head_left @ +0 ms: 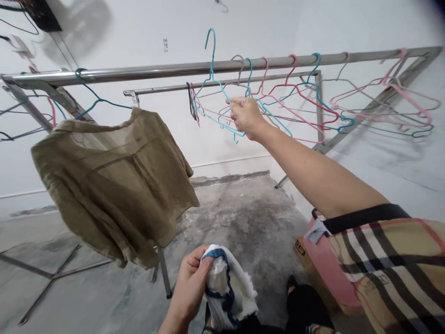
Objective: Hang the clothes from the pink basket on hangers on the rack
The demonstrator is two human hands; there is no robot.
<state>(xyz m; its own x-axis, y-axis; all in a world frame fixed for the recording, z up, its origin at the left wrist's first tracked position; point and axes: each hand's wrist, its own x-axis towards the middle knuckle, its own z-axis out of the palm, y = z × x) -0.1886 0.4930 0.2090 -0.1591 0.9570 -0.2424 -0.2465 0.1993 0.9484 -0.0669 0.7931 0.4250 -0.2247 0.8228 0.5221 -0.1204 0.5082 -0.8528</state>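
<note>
My right hand is closed around the side of a light-blue wire hanger, whose hook rises in front of the metal rail. Low in the view, my left hand pinches a white cloth garment with blue trim. The garment hangs bunched, so its exact kind cannot be made out. To the left, an olive-green shirt hangs on a dark teal hanger from the rail.
A metal clothes rail crosses the view, with several hangers, among them a red hanger, on its right part. A second, lower bar stands behind. At lower right are a pink tub and a cardboard box.
</note>
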